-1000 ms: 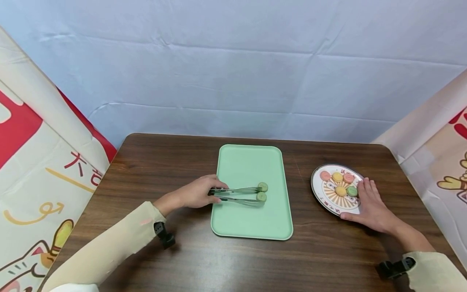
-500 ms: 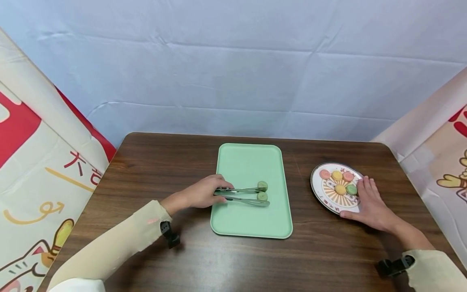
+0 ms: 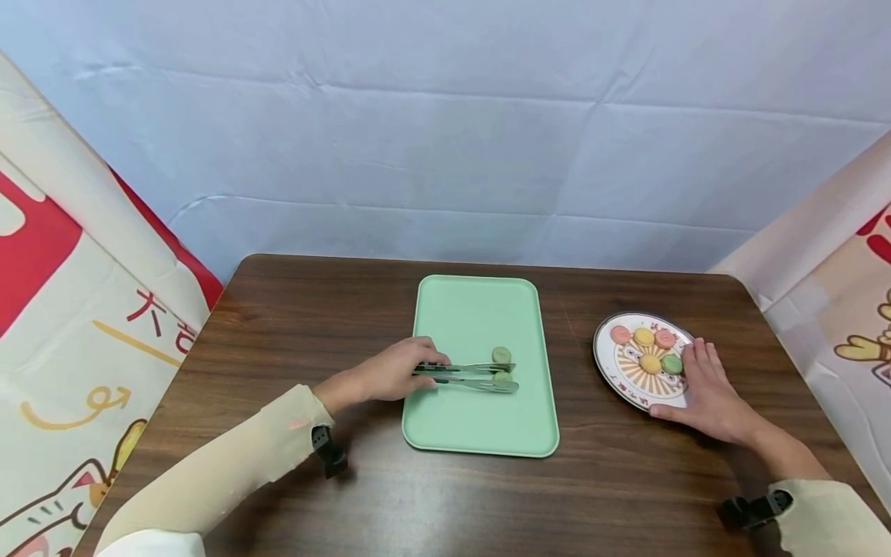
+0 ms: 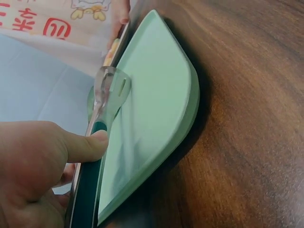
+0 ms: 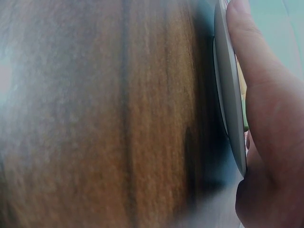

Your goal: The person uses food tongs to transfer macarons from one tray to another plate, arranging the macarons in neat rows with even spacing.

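My left hand (image 3: 393,371) grips a pair of metal tongs (image 4: 105,92) by their dark green handle, thumb pressed on top. The tongs' two arms stand apart low over a light green tray (image 3: 480,425). One green macaron (image 3: 503,377) lies between the arms near their ends, partly covered; contact with them cannot be told. Just beyond the upper arm is a second green macaron (image 3: 500,353). At the right, my right hand (image 3: 713,398) rests with straight fingers on the rim of a round patterned plate (image 3: 616,371). On the plate are pink, yellow and green macarons (image 3: 671,363).
Everything stands on a dark wooden table (image 3: 480,503). A stretch of bare wood separates tray and plate. Behind the table hangs a pale cloth (image 3: 445,155), with printed cloths (image 3: 63,371) at the sides.
My left hand and the tongs have shifted right across the tray. The tongs' arms now reach past the macarons, with the lower one between them. The right hand has stayed on the plate.
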The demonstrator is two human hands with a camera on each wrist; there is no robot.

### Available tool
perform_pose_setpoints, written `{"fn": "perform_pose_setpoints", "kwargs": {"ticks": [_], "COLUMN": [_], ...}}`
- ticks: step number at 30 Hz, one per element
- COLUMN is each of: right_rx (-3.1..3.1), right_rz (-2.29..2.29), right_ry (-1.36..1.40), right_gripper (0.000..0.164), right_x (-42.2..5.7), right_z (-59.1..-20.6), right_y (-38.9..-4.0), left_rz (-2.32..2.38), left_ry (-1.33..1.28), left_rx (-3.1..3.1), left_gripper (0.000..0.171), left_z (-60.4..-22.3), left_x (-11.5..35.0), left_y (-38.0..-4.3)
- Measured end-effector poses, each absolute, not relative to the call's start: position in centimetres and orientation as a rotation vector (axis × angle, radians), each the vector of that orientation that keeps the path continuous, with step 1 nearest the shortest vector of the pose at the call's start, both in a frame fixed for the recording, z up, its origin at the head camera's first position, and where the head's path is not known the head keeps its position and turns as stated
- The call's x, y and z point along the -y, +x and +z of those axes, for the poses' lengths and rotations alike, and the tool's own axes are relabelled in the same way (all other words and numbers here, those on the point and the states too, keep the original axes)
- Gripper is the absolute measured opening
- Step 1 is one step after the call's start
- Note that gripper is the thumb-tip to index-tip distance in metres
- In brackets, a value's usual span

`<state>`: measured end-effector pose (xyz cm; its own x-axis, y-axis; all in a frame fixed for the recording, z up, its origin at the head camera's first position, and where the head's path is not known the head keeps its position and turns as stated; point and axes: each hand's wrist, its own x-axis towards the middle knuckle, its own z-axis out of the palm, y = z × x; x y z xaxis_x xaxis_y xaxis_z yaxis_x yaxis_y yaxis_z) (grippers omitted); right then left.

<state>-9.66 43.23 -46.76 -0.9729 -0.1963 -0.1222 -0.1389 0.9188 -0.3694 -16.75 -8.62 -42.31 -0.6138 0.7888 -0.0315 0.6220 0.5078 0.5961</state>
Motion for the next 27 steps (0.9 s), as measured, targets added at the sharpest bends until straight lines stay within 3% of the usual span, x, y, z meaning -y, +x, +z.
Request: {"fn": "perform_pose_setpoints", "kwargs": {"ticks": [27], "right_rx": [-2.918], "right_rz": [-0.549], "right_ry": [-0.246], "right_gripper": [0.134], "right_x": [-43.28], "right_z": [-46.93], "right_y": [-9.67], "left_rz": [0.796], "left_ry": [1.151], "left_rx": [-2.455], "left_gripper": [0.032], "left_z": [-42.84], "left_x": [8.42], "left_y": [-16.47]}}
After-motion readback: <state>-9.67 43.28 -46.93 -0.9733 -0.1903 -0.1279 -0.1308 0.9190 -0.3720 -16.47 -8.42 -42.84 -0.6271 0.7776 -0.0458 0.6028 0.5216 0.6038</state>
